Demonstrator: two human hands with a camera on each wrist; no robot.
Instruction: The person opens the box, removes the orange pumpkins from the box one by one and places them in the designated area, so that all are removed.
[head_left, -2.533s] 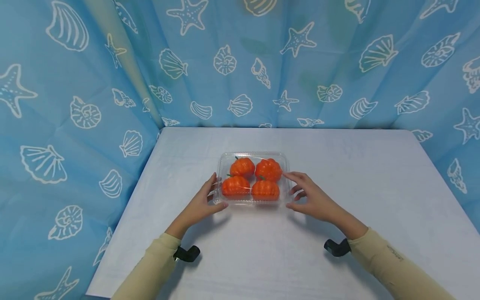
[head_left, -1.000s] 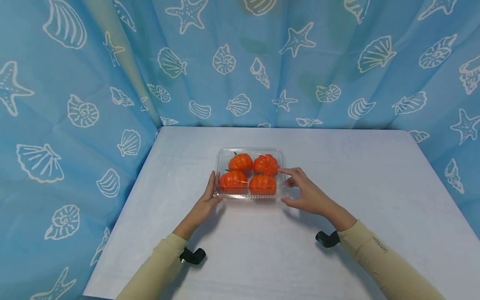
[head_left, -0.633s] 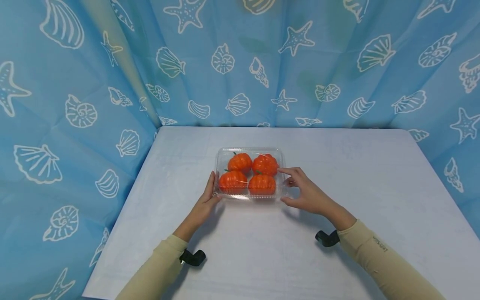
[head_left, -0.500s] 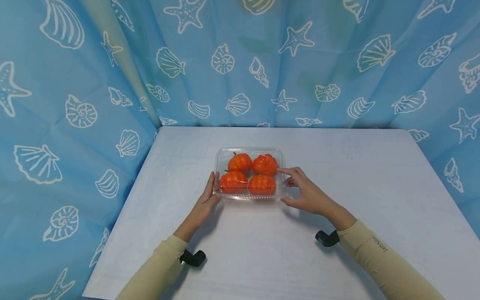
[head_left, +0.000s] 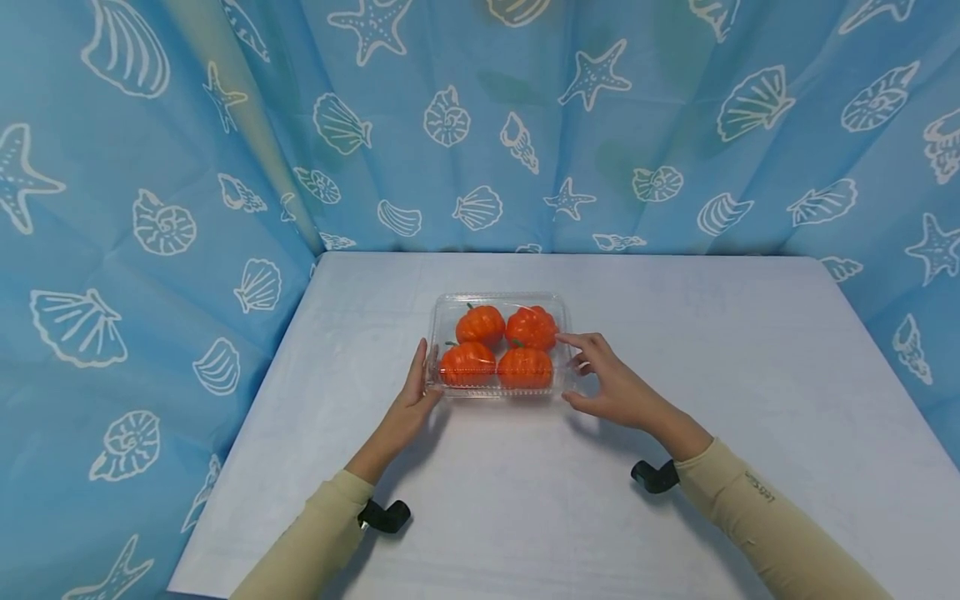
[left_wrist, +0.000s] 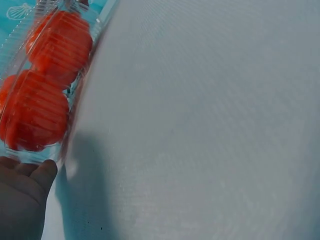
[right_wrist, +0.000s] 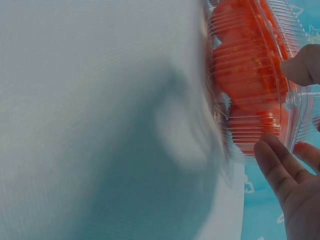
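Note:
A clear plastic clamshell container (head_left: 498,297) sits on the white table, its lid down over several small orange pumpkins (head_left: 525,367) with green stems. My left hand (head_left: 401,414) holds its left end, fingers along the side and thumb at the front corner. At the right end is my right hand (head_left: 618,393), with the index finger on the side of the lid and the thumb by the front corner. In the right wrist view, its fingers (right_wrist: 274,162) touch the ribbed wall. The left wrist view has the left fingertips (left_wrist: 46,172) right at the container's lower edge.
The white table (head_left: 720,350) spreads around the container. Blue curtains (head_left: 450,167) printed with shells and starfish hang behind it and along both sides. A black wrist mount (head_left: 386,516) sits at the left cuff, another mount (head_left: 654,477) at the right.
Since the earliest frame the container has shifted slightly toward the back and left, and both hands went with it, the left hand drawing closer round its end. Over the last half second little differs.

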